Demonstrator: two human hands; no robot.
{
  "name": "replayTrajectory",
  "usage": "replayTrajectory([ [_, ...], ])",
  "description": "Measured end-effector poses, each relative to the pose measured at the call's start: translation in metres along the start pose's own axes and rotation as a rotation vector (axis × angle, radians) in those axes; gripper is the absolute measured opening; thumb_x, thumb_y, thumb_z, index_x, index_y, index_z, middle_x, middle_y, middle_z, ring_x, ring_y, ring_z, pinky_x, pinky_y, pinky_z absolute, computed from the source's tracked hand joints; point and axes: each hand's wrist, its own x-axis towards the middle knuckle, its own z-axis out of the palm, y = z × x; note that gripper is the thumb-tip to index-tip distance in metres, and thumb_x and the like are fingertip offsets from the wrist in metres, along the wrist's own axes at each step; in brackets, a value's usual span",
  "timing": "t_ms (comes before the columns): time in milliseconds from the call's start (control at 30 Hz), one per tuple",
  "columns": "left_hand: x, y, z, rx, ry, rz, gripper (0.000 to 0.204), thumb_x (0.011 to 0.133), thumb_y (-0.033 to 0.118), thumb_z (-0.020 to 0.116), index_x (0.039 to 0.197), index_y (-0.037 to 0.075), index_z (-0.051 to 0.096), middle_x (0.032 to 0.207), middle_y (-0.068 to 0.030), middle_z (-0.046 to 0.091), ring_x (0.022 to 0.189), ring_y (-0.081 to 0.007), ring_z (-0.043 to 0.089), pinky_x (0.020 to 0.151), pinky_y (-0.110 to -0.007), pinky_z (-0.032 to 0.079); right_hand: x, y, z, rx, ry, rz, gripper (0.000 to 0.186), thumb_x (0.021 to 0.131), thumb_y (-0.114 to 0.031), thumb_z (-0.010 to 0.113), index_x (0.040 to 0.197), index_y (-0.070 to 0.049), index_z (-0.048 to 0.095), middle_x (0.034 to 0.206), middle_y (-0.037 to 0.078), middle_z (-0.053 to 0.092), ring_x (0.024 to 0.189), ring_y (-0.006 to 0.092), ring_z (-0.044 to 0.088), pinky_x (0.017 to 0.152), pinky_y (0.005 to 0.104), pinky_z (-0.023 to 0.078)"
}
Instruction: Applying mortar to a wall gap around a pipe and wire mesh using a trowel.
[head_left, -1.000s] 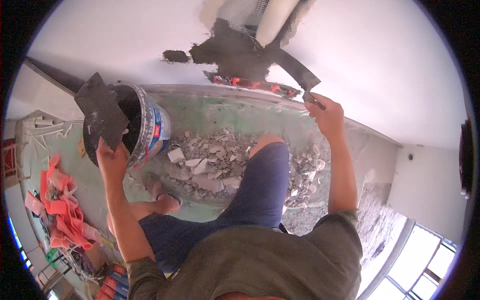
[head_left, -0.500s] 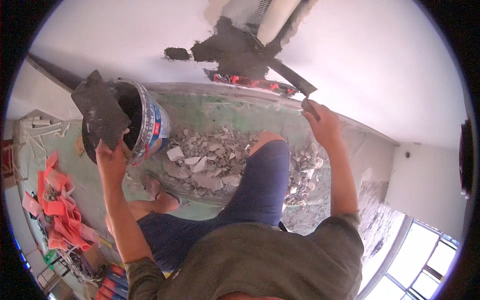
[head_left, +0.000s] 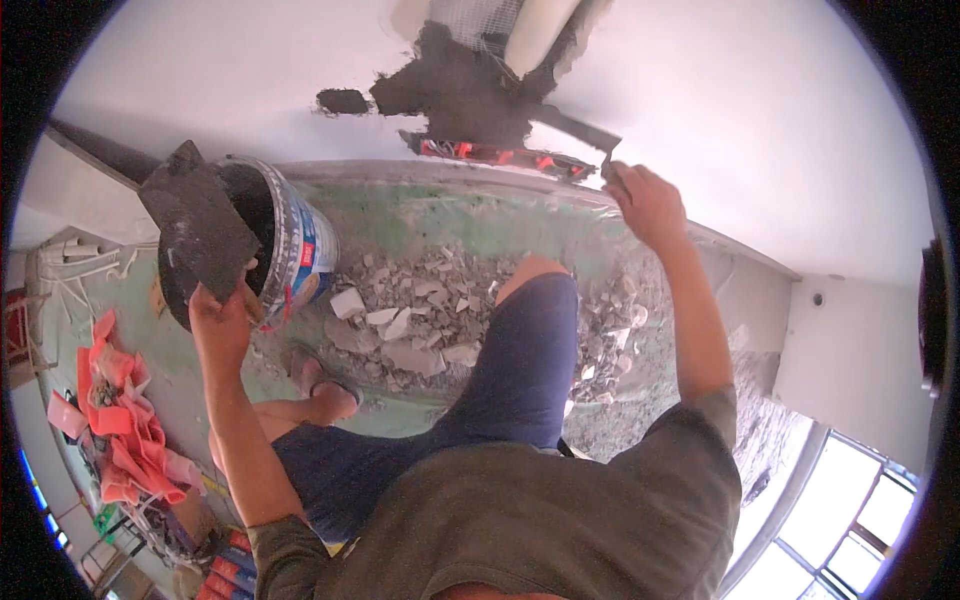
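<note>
In my right hand (head_left: 648, 203) is the handle of a flat plastering trowel (head_left: 580, 130). Its long blade lies against the white wall at the right edge of a dark wet mortar patch (head_left: 450, 90). My left hand (head_left: 220, 318) grips the near end of a dark, mortar-smeared hawk board (head_left: 197, 222), tilted over the mouth of a bucket (head_left: 300, 235). The hand's fingers are partly hidden beneath the board. Below the patch runs a slot with red-orange pieces (head_left: 500, 156) inside. A pale pipe (head_left: 540, 38) and mesh (head_left: 470, 22) rise above the mortar.
Broken rubble (head_left: 420, 315) covers the floor by my knee (head_left: 530, 330). At the left lie crumpled orange-pink sheets (head_left: 125, 420) and thin white pipes (head_left: 75, 255). A window (head_left: 835, 510) is at the lower right.
My right hand and the trowel have moved slightly up along the wall, and the blade has turned a little flatter. The left hand and hawk board have hardly moved.
</note>
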Motion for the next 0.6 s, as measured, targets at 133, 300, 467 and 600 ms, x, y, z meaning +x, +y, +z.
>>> replayTrajectory([
  [133,0.000,0.011,-0.002,-0.022,-0.094,-0.228,0.019,0.086,-0.001,0.053,0.101,0.001,0.064,0.084,-0.0027,0.067,0.069,-0.0084,0.056,0.059,-0.024,0.042,0.009,0.001,-0.028,-0.024,0.011,0.053,0.032,0.087,-0.032,0.059,0.113,-0.013,0.059,0.090,0.010,0.064,0.080,0.0290,0.064,0.068,0.0409,0.052],
  [300,0.000,0.010,-0.009,0.059,-0.088,-0.296,0.020,0.084,0.000,0.056,0.102,0.002,0.066,0.093,-0.0046,0.068,0.089,-0.0128,0.059,0.082,-0.028,0.044,0.000,0.003,-0.039,-0.046,-0.023,0.159,0.032,0.086,-0.033,0.061,0.110,-0.011,0.062,0.088,0.011,0.065,0.080,0.0286,0.064,0.070,0.0403,0.051],
  [467,0.008,0.038,-0.019,-0.012,0.005,-0.377,0.023,0.085,0.005,0.059,0.107,0.001,0.066,0.096,-0.0056,0.068,0.088,-0.0124,0.060,0.080,-0.027,0.045,-0.002,0.003,-0.043,0.122,-0.011,0.077,0.030,0.088,-0.026,0.060,0.110,-0.006,0.061,0.092,0.015,0.065,0.083,0.0323,0.064,0.074,0.0393,0.050],
  [600,0.021,0.042,-0.039,-0.472,0.182,-0.467,0.024,0.087,0.010,0.059,0.107,-0.004,0.064,0.093,-0.0075,0.066,0.082,-0.0149,0.060,0.078,-0.028,0.047,-0.009,-0.032,-0.067,0.470,-0.091,0.155,0.030,0.087,-0.022,0.061,0.109,-0.002,0.060,0.092,0.018,0.066,0.081,0.0264,0.065,0.076,0.0337,0.049],
])
